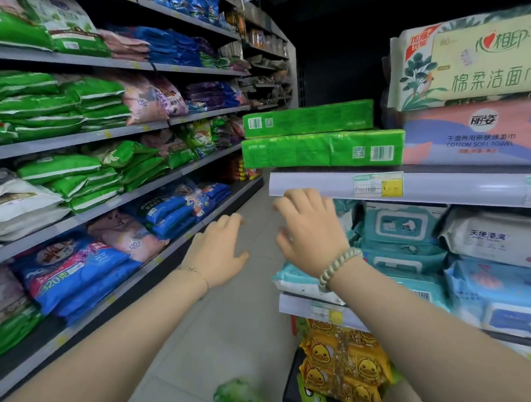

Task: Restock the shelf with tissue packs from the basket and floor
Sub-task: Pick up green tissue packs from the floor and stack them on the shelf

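Two flat green tissue packs lie stacked on the right-hand shelf point(313, 182), the upper pack point(308, 119) set back on the lower pack point(323, 150). My left hand point(220, 250) hangs in the aisle below and left of them, fingers spread, holding nothing. Just under the shelf's front edge is my right hand point(309, 229), fingers loosely spread and empty, a bead bracelet on its wrist. Another green pack point(242, 399) lies on the floor at the bottom of the view. No basket is in sight.
Long shelves of green, blue and pink packs point(70, 181) line the left of the aisle. To the right of the stack stand a pink towel pack point(477, 135) and a cream one point(473, 57). Wet-wipe packs point(406, 232) and yellow duck packs point(345, 360) fill the lower right shelves.
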{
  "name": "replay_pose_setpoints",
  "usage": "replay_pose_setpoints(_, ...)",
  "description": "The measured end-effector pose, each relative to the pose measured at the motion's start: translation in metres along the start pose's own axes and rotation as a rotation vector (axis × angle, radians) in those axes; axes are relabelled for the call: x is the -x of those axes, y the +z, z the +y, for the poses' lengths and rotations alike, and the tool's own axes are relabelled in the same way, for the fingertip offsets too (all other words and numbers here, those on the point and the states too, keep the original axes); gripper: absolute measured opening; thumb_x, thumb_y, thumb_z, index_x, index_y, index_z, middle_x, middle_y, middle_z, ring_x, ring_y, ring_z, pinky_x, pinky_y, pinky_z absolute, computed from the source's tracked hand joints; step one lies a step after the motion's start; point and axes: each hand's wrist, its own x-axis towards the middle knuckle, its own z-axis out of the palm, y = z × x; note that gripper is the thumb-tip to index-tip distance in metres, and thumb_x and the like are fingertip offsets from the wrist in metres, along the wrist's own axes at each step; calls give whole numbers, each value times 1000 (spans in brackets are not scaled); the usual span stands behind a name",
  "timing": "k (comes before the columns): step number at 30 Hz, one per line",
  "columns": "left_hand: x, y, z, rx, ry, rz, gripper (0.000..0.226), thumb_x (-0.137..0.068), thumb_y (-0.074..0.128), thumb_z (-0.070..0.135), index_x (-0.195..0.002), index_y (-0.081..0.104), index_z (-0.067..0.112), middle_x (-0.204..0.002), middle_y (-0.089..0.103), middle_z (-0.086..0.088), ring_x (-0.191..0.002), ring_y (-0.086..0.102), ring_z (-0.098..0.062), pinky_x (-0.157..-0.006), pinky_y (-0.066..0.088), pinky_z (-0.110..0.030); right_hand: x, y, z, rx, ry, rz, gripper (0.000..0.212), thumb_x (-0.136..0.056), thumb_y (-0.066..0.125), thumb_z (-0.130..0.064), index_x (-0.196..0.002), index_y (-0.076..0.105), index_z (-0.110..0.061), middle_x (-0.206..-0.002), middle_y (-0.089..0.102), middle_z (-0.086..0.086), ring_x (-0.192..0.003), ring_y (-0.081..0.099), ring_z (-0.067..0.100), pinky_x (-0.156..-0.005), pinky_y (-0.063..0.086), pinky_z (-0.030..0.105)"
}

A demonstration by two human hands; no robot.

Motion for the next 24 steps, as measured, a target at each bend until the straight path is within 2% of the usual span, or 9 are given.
replay_pose_setpoints(7,42,49,-10,-32,-27,-147,52,-87,55,39,-132,36,22,-134,46,-1,-122,47,-24,-96,41,-40,56,50,-40,-58,-62,-202,33,-64,61,-25,-96,58,-17,-96,56,6,-88,53,30,-70,44,38)
replay_pose_setpoints(17,101,128,-40,-49,-134,-433,54,-91,49,40,-137,30,22,-140,43,-1,-123,44,-23,-97,39,-40,132,115,-83,-93,6,-522,41,-49,75,-25,-88,64,-19,-84,59,3,-76,58,26,-61,46,36)
replay_pose_setpoints(21,128,156,-51,-45,-171,-522,51,-92,49,38,-136,31,20,-139,41,-2,-122,43,-24,-95,39,-41,161,134,-102,-180,66,-669,36,-62,69,-22,-97,62,-18,-95,58,4,-88,56,27,-69,44,38)
replay_pose_setpoints(24,145,177,-58,-48,-212,-590,50,-91,51,37,-133,32,20,-137,43,-4,-122,44,-25,-95,39,-41,183,145,-114,-240,75,-805,40,-80,55,-23,-120,50,-18,-117,48,4,-110,45,28,-86,36,40)
